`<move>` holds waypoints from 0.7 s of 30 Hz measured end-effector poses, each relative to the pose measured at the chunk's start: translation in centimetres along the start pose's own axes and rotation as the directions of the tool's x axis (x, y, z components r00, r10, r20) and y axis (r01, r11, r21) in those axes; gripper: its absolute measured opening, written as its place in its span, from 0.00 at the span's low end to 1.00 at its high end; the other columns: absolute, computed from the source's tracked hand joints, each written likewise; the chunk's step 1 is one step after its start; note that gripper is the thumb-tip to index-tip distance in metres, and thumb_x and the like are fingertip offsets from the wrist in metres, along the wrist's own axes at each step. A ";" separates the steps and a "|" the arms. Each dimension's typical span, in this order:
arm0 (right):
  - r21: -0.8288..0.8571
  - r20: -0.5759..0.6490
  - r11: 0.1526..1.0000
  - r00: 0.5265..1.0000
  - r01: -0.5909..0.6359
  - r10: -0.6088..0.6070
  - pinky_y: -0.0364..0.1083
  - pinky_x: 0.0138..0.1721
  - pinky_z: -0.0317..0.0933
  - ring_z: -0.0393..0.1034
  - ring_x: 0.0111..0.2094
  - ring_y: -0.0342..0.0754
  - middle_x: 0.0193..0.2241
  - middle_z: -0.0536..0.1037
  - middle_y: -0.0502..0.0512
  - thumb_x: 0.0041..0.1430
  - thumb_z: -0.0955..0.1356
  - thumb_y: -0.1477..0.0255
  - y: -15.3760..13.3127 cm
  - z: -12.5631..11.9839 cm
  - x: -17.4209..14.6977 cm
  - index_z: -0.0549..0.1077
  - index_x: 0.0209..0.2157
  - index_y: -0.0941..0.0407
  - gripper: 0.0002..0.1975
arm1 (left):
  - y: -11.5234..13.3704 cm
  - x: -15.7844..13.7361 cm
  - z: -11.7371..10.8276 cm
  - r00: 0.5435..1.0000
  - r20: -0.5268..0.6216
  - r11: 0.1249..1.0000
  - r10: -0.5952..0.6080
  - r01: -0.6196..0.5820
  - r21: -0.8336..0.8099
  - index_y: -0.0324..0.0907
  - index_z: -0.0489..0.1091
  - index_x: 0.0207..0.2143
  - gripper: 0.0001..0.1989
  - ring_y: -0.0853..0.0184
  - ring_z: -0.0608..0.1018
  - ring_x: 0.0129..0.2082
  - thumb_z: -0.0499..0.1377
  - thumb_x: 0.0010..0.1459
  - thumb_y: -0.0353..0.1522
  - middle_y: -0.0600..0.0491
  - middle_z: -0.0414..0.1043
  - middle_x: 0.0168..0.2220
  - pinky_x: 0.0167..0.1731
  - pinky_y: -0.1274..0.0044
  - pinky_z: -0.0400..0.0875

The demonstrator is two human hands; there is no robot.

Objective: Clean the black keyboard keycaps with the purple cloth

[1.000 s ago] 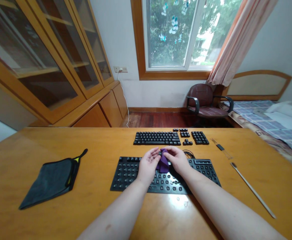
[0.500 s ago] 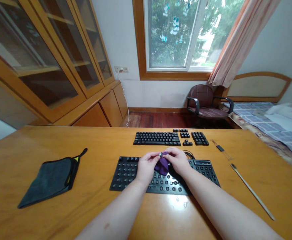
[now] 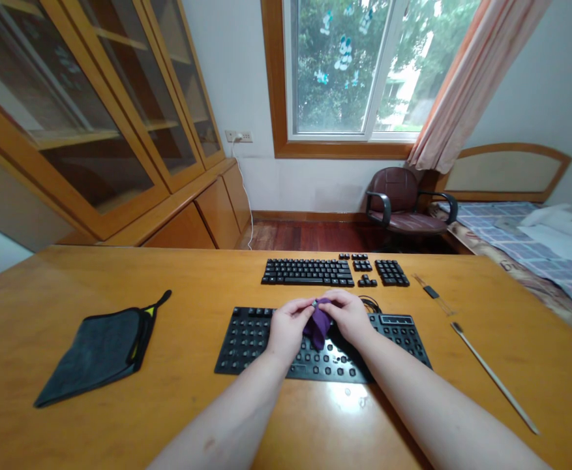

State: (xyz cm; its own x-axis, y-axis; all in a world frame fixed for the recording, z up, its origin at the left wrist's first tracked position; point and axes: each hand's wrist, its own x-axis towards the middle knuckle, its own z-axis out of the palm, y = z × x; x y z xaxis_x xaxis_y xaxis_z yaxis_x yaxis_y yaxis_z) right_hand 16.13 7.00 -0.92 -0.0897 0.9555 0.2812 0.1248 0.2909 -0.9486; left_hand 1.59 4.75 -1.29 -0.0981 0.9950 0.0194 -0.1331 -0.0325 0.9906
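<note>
Over the keyboard base (image 3: 246,349), whose key posts show without caps, both my hands meet fingertip to fingertip. My left hand (image 3: 288,324) is closed in a pinch on a small greyish piece (image 3: 314,303) that looks like a keycap, partly hidden by the fingers. A purple cloth (image 3: 319,325) is pinched in my right hand (image 3: 351,314) against that piece, its loose end hanging down over the base. Small droplets or specks show on the base below the cloth. Behind my hands, the removed black keycaps (image 3: 308,270) lie in keyboard order on the desk.
A folded dark grey cloth (image 3: 102,346) with a loop lies at left. To the right are a wire keycap puller (image 3: 431,292) and a thin long-handled brush (image 3: 495,378). A black cable (image 3: 371,303) coils behind the base. Beyond the desk stands a chair (image 3: 398,196).
My hands keep almost the same place. The hanging end of the purple cloth has shifted and reaches slightly lower, and the pinched piece shows less between the fingers.
</note>
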 end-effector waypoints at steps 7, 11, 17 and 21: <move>0.019 0.025 0.999 0.999 -0.036 0.035 0.47 0.36 0.66 0.72 0.31 0.49 0.27 0.78 0.55 0.46 0.71 0.69 0.1 0.2 -0.2 0.76 0.26 0.56 0.05 | -0.3 -0.3 0.2 0.999 0.010 0.999 0.034 -0.034 -0.021 0.38 0.75 0.36 0.13 0.63 0.78 0.38 0.63 0.44 0.27 0.47 0.76 0.37 0.44 0.70 0.71; 0.060 0.062 0.993 0.994 -0.098 0.094 0.48 0.37 0.66 0.72 0.32 0.49 0.29 0.78 0.55 0.45 0.72 0.67 0.4 0.3 -0.3 0.76 0.29 0.57 0.09 | -0.7 -0.3 -0.2 0.985 0.000 0.974 0.171 -0.169 0.148 0.40 0.74 0.36 0.11 0.64 0.77 0.39 0.61 0.47 0.27 0.49 0.75 0.38 0.45 0.71 0.70; 0.143 0.032 0.980 0.990 -0.139 0.136 0.47 0.34 0.66 0.71 0.30 0.47 0.29 0.77 0.53 0.43 0.73 0.66 0.9 0.5 -0.4 0.72 0.31 0.56 0.13 | -1.0 0.0 -0.9 0.959 0.036 0.873 0.282 -0.271 0.405 0.41 0.73 0.36 0.09 0.65 0.76 0.37 0.59 0.49 0.28 0.51 0.74 0.35 0.41 0.72 0.72; 0.127 0.077 0.986 0.992 -0.108 0.099 0.47 0.37 0.65 0.71 0.32 0.47 0.30 0.76 0.52 0.41 0.74 0.68 0.9 0.6 -0.5 0.71 0.30 0.56 0.13 | -0.4 -0.4 -0.8 0.928 0.078 0.776 0.364 -0.348 0.526 0.42 0.73 0.33 0.08 0.65 0.75 0.39 0.58 0.49 0.26 0.53 0.74 0.33 0.43 0.70 0.70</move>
State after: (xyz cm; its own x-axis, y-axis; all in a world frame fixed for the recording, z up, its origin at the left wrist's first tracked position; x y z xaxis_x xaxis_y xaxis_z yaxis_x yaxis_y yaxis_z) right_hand 15.67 6.77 -1.97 -0.1525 0.9729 0.1739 0.0068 0.1770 -0.9842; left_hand 0.86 4.30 -1.84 -0.0626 0.9192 0.3887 0.4495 -0.3218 0.8333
